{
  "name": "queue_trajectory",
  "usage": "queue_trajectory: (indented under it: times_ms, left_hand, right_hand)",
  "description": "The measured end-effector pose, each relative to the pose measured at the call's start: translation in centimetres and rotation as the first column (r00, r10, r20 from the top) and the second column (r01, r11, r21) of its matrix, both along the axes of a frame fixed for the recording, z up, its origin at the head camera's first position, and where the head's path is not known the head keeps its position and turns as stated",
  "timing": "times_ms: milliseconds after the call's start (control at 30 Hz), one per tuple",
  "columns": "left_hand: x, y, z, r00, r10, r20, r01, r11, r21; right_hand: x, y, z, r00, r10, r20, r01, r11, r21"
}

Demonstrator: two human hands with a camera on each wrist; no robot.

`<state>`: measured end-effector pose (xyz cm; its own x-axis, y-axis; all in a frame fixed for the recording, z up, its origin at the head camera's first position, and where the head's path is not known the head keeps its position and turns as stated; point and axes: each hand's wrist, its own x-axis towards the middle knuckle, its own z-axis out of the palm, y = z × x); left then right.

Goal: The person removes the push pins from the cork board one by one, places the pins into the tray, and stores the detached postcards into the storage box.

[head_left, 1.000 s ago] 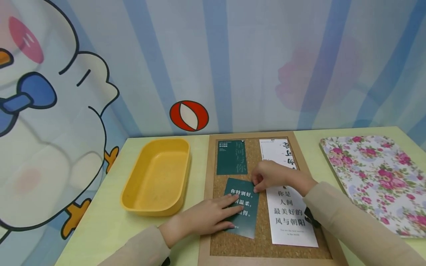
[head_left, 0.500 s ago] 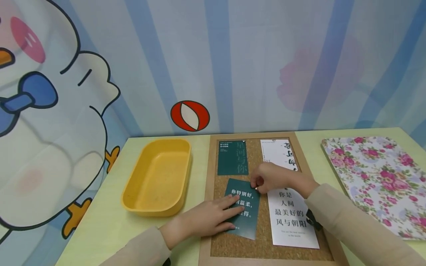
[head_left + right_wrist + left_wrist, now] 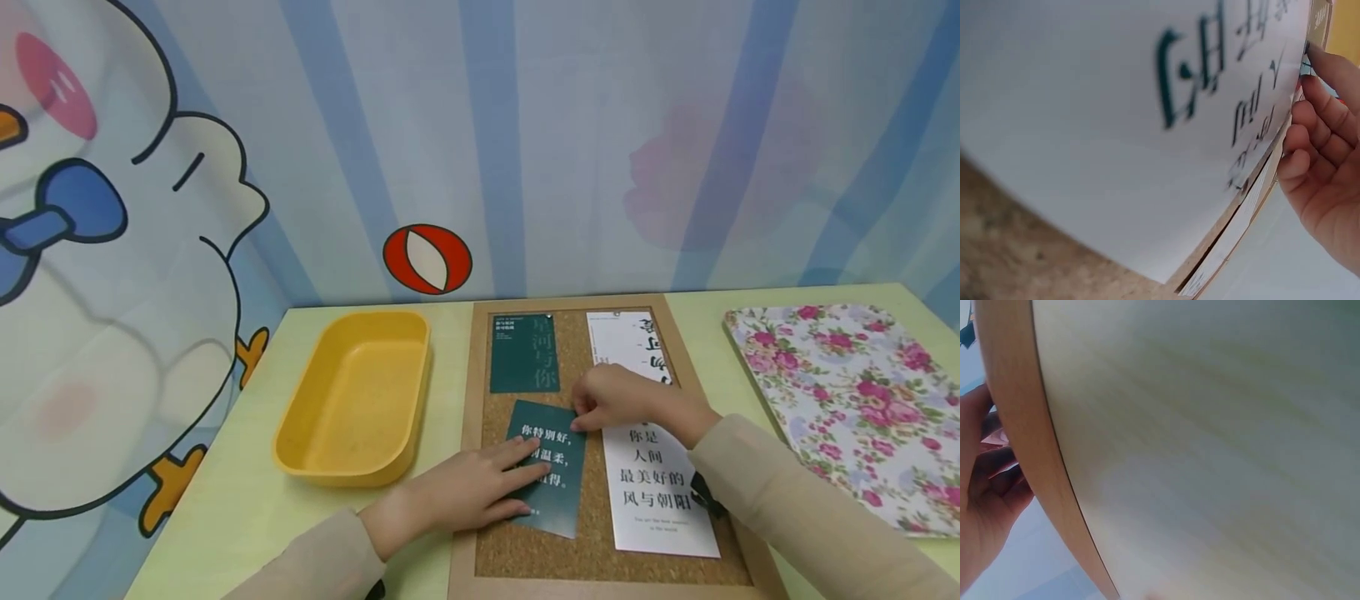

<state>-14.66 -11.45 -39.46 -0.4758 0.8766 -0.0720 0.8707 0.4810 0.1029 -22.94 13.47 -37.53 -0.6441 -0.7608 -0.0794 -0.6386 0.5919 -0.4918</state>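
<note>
A dark green card (image 3: 561,496) with white characters lies slightly tilted on the wood-framed cork board (image 3: 540,567). My left hand (image 3: 476,492) rests flat on the card's left side, fingers spread; the left wrist view shows that hand (image 3: 985,487) beyond the wooden frame edge (image 3: 1029,425). At the card's top right corner, my right hand (image 3: 611,396) pinches a small pushpin (image 3: 1306,64), mostly hidden by thumb and forefinger. Under that hand and wrist lies a long white card (image 3: 656,525). Another green card (image 3: 521,358) is pinned at the board's upper left.
A yellow plastic tray (image 3: 356,400) stands left of the board. On the right lies a flower-patterned board (image 3: 847,392). The pale green table (image 3: 225,500) meets a striped, cartoon-printed backdrop (image 3: 555,167) at its far edge.
The right fingers lift and turn slightly at the card's corner, baring a small bright bit of the pin half a second ago, then close over it again. The left hand stays put.
</note>
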Motion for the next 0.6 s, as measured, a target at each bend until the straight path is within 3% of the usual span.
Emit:
queue_trajectory:
  times_ms: [367,600]
  left_hand:
    - [0.06,0.01,0.03,1.000,0.004,0.021,-0.004,1.000,-0.010]
    - [-0.06,0.01,-0.14,1.000,0.003,0.014,-0.003,1.000,-0.004]
  right_hand:
    - [-0.03,-0.49,-0.50,0.999,0.010,-0.033,-0.011,1.000,-0.006]
    - [-0.22,-0.19,-0.34,0.999,0.037,0.006,-0.037,0.999,-0.029]
